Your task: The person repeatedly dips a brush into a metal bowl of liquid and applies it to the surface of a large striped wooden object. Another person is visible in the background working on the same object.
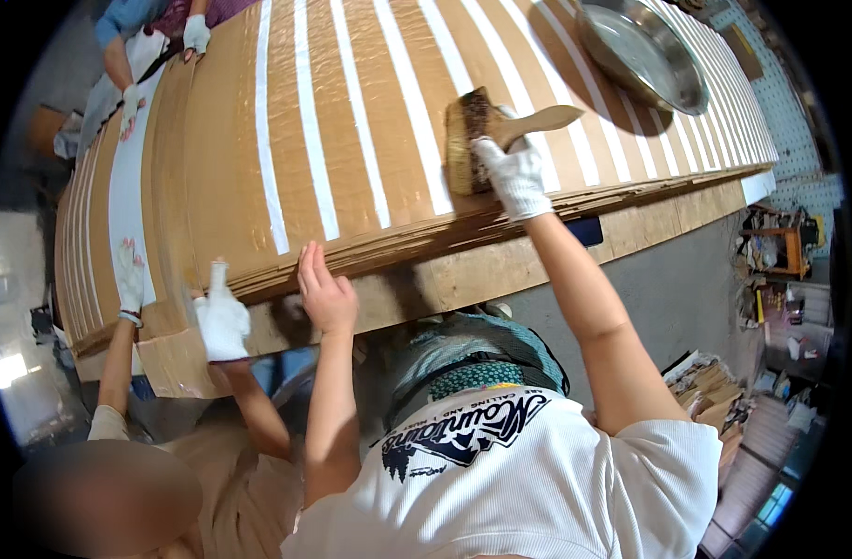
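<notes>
A brush in a gloved hand, on a big striped pile of cardboard.
The brown cardboard pile (226,158) fills the top and middle of the frame, with long white stripes (311,121) across it. It lies on a wooden table (463,279) over a grey floor (677,289). A crowded shelf (794,247) stands at the right of the frame. A round, shiny metal bowl (682,74) sits at the upper right; I cannot tell what is in it. The right hand (517,179), in a white glove, grips the wide brush (465,140) just above the middle of the frame. The bare left hand (328,296) holds nothing, its fingers straight by the pile's near edge. Other people's gloved hands (223,321) are at the left.
</notes>
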### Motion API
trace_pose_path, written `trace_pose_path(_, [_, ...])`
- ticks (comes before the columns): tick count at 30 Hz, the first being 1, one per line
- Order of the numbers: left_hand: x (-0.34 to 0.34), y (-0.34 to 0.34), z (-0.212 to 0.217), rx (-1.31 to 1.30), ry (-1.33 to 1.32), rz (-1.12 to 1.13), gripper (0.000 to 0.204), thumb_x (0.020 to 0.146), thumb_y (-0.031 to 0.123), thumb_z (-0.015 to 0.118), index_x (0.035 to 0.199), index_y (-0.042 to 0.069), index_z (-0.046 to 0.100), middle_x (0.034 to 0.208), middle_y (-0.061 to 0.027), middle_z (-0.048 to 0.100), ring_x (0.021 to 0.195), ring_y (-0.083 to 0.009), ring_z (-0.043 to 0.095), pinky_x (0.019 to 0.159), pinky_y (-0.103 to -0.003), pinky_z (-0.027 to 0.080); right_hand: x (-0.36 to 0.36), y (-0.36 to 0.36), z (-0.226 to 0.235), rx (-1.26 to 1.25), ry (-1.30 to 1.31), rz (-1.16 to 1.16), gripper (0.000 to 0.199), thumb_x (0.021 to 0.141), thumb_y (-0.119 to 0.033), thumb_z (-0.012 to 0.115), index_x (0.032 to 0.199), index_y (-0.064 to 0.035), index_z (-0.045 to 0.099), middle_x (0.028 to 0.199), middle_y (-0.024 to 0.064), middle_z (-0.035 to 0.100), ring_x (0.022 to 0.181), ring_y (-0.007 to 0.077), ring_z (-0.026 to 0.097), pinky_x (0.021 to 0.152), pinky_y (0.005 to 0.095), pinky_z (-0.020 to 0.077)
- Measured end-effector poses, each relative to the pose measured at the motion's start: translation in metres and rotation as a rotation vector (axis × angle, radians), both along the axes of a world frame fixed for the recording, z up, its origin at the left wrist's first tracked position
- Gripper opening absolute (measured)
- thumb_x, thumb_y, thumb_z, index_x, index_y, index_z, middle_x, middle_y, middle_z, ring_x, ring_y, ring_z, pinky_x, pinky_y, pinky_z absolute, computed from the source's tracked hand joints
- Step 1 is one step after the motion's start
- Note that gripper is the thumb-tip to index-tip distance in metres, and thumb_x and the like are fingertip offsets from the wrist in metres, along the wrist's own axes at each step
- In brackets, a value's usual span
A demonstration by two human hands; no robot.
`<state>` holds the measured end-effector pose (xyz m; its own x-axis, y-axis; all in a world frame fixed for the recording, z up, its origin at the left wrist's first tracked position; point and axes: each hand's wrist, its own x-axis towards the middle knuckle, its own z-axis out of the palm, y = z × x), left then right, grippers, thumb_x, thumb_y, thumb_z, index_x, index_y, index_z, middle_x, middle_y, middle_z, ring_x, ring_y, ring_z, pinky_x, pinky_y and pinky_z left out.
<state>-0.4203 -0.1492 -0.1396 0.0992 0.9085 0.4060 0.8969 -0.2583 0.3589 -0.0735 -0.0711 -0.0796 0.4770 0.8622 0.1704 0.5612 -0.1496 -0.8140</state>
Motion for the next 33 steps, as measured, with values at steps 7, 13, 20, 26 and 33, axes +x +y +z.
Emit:
trace_pose_path(7, [0.026,-0.014,0.018,-0.052,-0.053,0.040,0.063,0.079,-0.001,0.058,0.141,-0.001,0.051,0.147,-0.0185,0.051,0.139,-0.0390,0.045,0.115,-0.047,0.038,0.143,-0.053,0.024,-0.099,-0.344,-0.240,0.060,0.084,-0.044,0.078,0.121,0.0003,0.064,0.109,0.0230,0.071,0.097,0.0389,0.070,0.086,0.0453,0.0557])
trace_pose_path(13, [0.148,-0.075,0.051,-0.146,-0.261,-0.170,0.055,0.084,-0.001,0.059,0.139,0.003,0.056,0.137,-0.0181,0.057,0.130,-0.0363,0.053,0.110,-0.044,0.043,0.257,-0.226,0.000,0.285,0.970,-0.361,0.033,0.094,-0.020,0.071,0.119,0.0013,0.068,0.108,0.0063,0.073,0.093,0.0184,0.070,0.083,0.0343,0.0582])
trace_pose_path(20, [0.323,-0.074,0.038,-0.619,-0.836,-0.525,0.044,0.101,0.007,0.060,0.143,0.000,0.051,0.137,-0.0158,0.060,0.119,-0.0215,0.063,0.100,-0.033,0.053,0.324,-0.475,-0.069,0.524,1.413,-0.586,0.046,0.105,-0.035,0.057,0.139,-0.0044,0.055,0.135,0.0136,0.064,0.117,0.0275,0.066,0.102,0.0404,0.0567])
trace_pose_path(26, [0.458,-0.020,0.081,-0.996,-1.129,-0.545,0.054,0.103,0.025,0.061,0.147,-0.001,0.041,0.137,-0.0197,0.060,0.119,-0.0273,0.064,0.099,-0.038,0.056,0.334,-0.576,-0.042,0.753,1.412,-0.956,0.050,0.106,-0.045,0.052,0.137,-0.0069,0.056,0.133,0.0111,0.065,0.117,0.0268,0.065,0.101,0.0405,0.0569])
trace_pose_path(33, [0.584,0.087,0.102,-1.229,-1.524,-0.390,0.101,0.092,0.041,0.075,0.160,0.006,0.008,0.157,-0.0300,0.025,0.137,-0.0432,0.046,0.102,-0.055,0.056,0.348,-0.613,-0.063,0.820,1.275,-1.197,0.055,0.103,-0.048,0.058,0.138,-0.0048,0.056,0.133,0.0114,0.065,0.114,0.0274,0.066,0.097,0.0417,0.0572])
